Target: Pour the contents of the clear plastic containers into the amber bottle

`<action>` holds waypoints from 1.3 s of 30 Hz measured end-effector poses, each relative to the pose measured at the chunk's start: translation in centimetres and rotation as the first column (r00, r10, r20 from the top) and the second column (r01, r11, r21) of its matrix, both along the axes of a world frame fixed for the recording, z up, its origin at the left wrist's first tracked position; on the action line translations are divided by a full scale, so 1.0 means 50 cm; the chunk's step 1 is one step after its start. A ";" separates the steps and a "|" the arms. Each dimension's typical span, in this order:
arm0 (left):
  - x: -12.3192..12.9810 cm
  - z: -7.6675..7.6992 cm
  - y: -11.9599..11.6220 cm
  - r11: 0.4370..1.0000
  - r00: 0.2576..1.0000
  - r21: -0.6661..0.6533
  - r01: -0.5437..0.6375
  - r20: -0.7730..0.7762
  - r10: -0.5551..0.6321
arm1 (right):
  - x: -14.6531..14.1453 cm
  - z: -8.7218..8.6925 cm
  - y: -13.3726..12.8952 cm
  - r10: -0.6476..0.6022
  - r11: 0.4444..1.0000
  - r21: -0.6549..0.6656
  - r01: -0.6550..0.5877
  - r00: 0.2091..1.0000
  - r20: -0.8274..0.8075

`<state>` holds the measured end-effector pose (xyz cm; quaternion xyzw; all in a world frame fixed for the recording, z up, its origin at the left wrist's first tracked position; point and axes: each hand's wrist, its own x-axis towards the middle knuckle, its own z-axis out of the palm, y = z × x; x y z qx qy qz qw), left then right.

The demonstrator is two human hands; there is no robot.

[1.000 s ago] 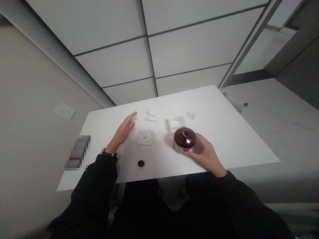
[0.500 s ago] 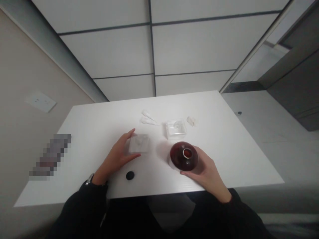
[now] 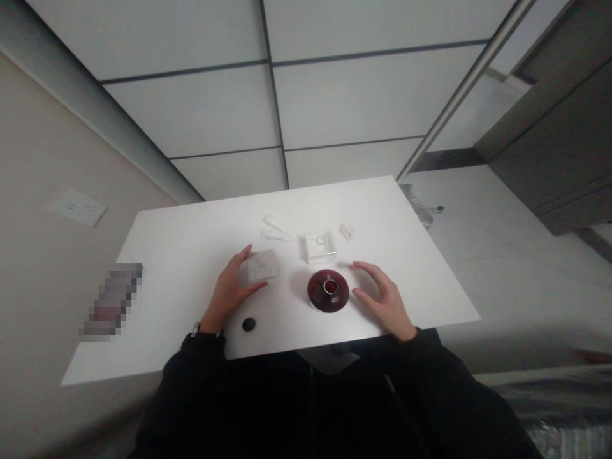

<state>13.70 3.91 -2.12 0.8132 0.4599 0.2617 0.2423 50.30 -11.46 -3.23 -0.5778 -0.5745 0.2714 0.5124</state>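
In the head view, a white rectangular counter is seen from above, and two bare hands are held over its near half. The left hand is spread wide around one square transparent block, with the fingers at its left corner and the thumb along its lower edge. Contact appears to be made, but whether the block is gripped cannot be told. A wristwatch is worn on the left wrist, and black sleeves cover both forearms.

The right hand is held open, its fingers curved just beside one dark-red round vessel, with a narrow gap left between them. A ring is set into the vessel's top. The vessel stands near the counter's near edge, between the two hands.

A second square transparent box is placed beyond the vessel. Two white elongated pieces lie side by side toward the far edge, and one small whitish piece lies to the right of the box. One black disc is placed just beyond the near edge, below the left hand. One pixelated object lies at the left edge, well apart from the hands. A wall plate is mounted on the wall to the left.
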 end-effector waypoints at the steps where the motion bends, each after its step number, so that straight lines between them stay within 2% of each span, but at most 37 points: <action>1: -0.001 -0.003 0.002 1.000 1.000 0.014 0.003 -0.002 -0.003 | 0.014 0.005 0.017 -0.003 1.000 0.000 0.003 0.998 0.069; 5: -0.005 -0.011 0.006 0.997 1.000 0.069 -0.021 -0.017 0.022 | 0.061 0.014 0.119 0.049 0.993 0.090 -0.072 0.970 0.236; 8: -0.005 -0.009 0.006 0.997 0.999 0.072 -0.033 -0.010 0.034 | 0.065 0.001 0.189 0.154 0.980 0.081 -0.184 0.946 0.285; 12: -0.005 -0.004 0.009 0.998 0.999 0.046 -0.031 -0.032 0.032 | 0.046 -0.020 0.230 0.241 0.966 0.026 -0.259 0.926 0.290; 19: -0.010 -0.012 0.003 0.992 0.995 0.124 -0.017 -0.091 0.028 | 0.060 -0.036 0.223 0.198 0.973 0.050 -0.223 0.933 0.301; 24: -0.009 -0.013 -0.003 0.994 0.997 0.110 0.008 -0.083 0.001 | 0.087 -0.037 0.211 0.156 0.985 0.019 -0.169 0.942 0.297; 39: -0.006 0.003 0.002 0.997 0.994 0.060 -0.043 -0.101 0.049 | 0.124 -0.037 0.207 0.158 0.987 -0.062 -0.147 0.955 0.253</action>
